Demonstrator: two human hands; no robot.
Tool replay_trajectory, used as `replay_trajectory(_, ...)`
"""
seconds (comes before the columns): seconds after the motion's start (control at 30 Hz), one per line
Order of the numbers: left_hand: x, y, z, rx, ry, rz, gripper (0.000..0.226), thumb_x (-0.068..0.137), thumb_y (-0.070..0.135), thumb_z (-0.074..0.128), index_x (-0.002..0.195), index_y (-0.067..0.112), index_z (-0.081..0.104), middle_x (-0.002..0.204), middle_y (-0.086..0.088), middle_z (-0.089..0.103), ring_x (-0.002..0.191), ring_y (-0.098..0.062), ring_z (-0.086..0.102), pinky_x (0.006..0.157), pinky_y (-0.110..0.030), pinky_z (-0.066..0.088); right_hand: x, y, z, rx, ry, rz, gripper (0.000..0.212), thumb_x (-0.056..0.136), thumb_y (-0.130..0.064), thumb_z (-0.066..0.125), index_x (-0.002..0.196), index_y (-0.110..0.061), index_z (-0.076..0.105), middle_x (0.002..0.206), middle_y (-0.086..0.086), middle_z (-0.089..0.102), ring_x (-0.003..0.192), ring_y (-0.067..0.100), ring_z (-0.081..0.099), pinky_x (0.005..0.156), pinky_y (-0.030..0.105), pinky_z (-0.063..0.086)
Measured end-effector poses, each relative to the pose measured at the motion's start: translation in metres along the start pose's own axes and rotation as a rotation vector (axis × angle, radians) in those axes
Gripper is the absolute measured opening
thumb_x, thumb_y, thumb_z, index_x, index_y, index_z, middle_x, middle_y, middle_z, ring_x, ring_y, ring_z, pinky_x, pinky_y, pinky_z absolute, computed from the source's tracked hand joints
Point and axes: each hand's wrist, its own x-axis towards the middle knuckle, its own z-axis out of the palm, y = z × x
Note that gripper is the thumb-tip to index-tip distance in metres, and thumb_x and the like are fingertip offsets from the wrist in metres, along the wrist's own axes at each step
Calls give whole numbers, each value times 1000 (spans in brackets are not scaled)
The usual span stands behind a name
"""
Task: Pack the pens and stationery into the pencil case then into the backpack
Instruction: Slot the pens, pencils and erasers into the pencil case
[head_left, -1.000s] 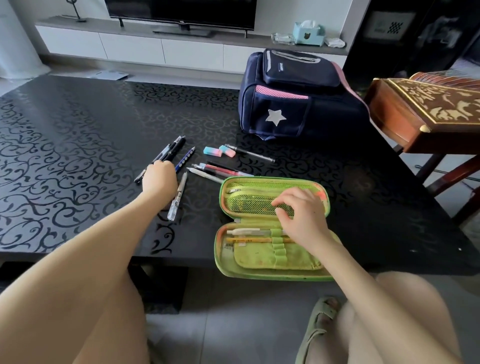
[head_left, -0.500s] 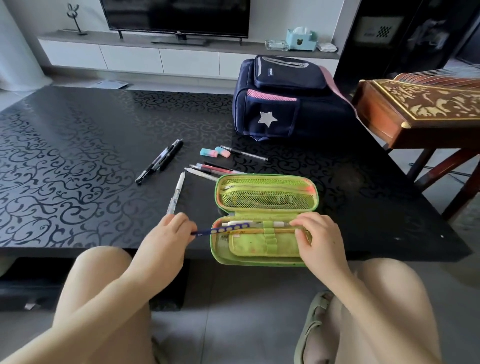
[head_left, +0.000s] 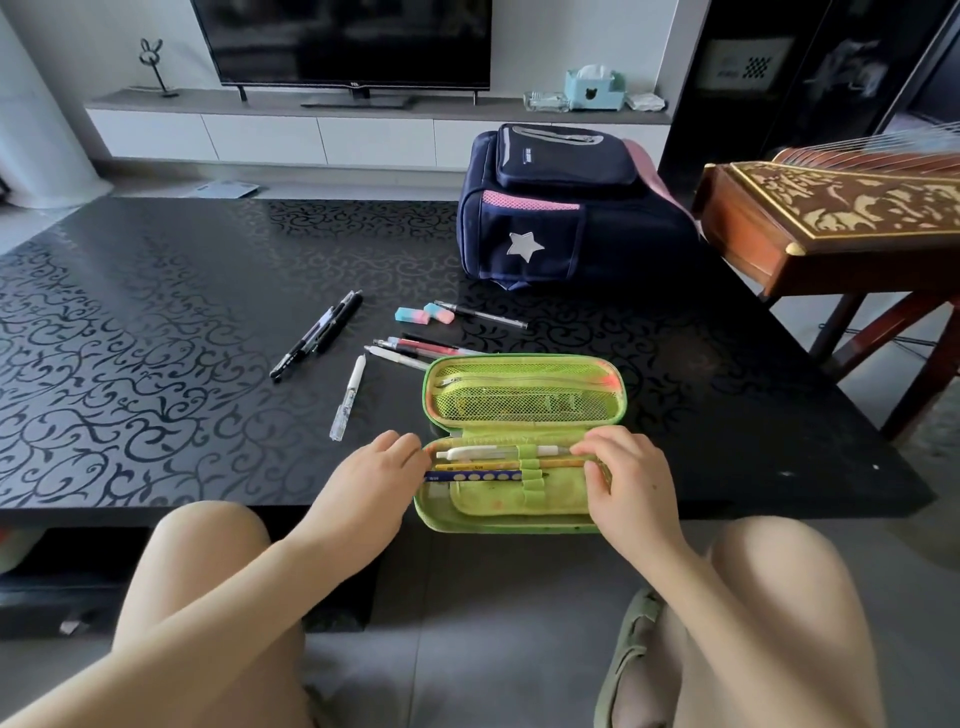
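Note:
An open green pencil case (head_left: 519, 512) lies at the table's near edge, its mesh lid (head_left: 524, 395) folded back. A white pen (head_left: 493, 452) and a yellow pencil (head_left: 483, 465) sit under its elastic loops. My left hand (head_left: 374, 483) pinches the end of a blue dotted pencil (head_left: 475, 475), which lies partly under a loop. My right hand (head_left: 626, 473) presses on the case's right end, fingers curled at the loops. Loose on the table: black pens (head_left: 319, 332), a clear white pen (head_left: 348, 397), red and white pens (head_left: 423, 349), two erasers (head_left: 425, 313), another pen (head_left: 483, 314). A navy backpack (head_left: 566, 213) stands behind.
The black patterned table (head_left: 156, 338) stretches left and back. A carved wooden instrument on a stand (head_left: 841, 218) juts in at the right. My knees and a green sandal (head_left: 631, 654) are below the table edge. A TV unit (head_left: 343, 132) is beyond.
My left hand picked the blue pencil up off the table, carried it to the case and pushed it in under the loops. My right hand shifted from the lid to the case's right end.

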Motion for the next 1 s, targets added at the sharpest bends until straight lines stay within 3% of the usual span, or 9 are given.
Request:
replay_trajectory(0.13, 25, 16, 5, -57, -36, 53, 20, 59, 7, 80, 69, 16, 65, 70, 2, 59, 62, -19, 57, 51, -27, 50, 0, 1, -1, 9, -12, 1, 26, 71, 8, 66, 85, -13, 69, 92, 0, 65, 80, 24, 60, 72, 36, 46)
replay_trajectory(0.2, 36, 24, 6, -119, -88, 44, 5, 79, 16, 68, 84, 14, 69, 84, -1, 63, 80, -23, 59, 69, -33, 51, 2, 1, -1, 17, -25, 11, 25, 72, 8, 66, 85, -13, 70, 92, 1, 65, 81, 25, 60, 72, 38, 48)
replay_trajectory(0.27, 40, 28, 6, -206, -116, -31, 17, 88, 21, 59, 100, 14, 69, 98, -3, 63, 97, -23, 55, 84, -35, 45, 5, -1, -2, 24, -51, 19, 23, 74, 6, 65, 86, -13, 70, 92, 0, 66, 82, 24, 60, 74, 39, 48)
replay_trajectory(0.33, 41, 26, 3, -291, -58, -98, 21, 86, 27, 62, 102, 17, 68, 100, -1, 63, 100, -20, 53, 88, -34, 44, 9, -3, -6, 13, -73, 28, 21, 75, 4, 66, 85, -14, 70, 90, -2, 66, 82, 23, 59, 74, 37, 46)
replay_trajectory(0.43, 37, 4, -1, -354, 25, -199, 18, 85, 31, 62, 95, 17, 70, 95, 0, 63, 93, -19, 54, 83, -32, 46, 23, -12, -10, 5, -84, 16, 17, 77, 1, 66, 84, -14, 70, 88, -2, 67, 84, 23, 60, 77, 35, 43)
replay_trajectory(0.57, 39, -35, -8, -372, 120, -450, 14, 86, 21, 61, 89, 12, 71, 88, -3, 63, 82, -23, 59, 74, -33, 49, 62, -36, -3, 4, -138, -17, 11, 85, -12, 62, 90, -14, 72, 94, -1, 70, 93, 20, 60, 87, 33, 40)
replay_trajectory(0.73, 49, -71, -10, -373, 191, -633, 12, 86, 17, 59, 86, 12, 71, 88, -3, 62, 78, -20, 58, 69, -27, 43, 132, -65, 34, -115, -207, -34, 18, 90, -21, 54, 93, -18, 72, 93, -1, 71, 91, 24, 57, 83, 37, 44)
replay_trajectory(0.9, 58, -95, -10, -378, 244, -699, 14, 85, 15, 57, 79, 13, 70, 81, 3, 59, 74, -17, 54, 66, -24, 36, 194, -84, 84, -318, -469, 0, 17, 88, -29, 57, 100, -23, 68, 105, 1, 69, 103, 26, 58, 87, 34, 39)
replay_trajectory(1.0, 59, -104, -7, -393, 268, -702, 14, 84, 11, 57, 78, 14, 69, 82, 4, 59, 72, -17, 54, 67, -25, 40, 210, -88, 102, -422, -645, -14, 32, 86, -24, 60, 117, -25, 60, 110, 3, 67, 105, 26, 60, 91, 35, 41)
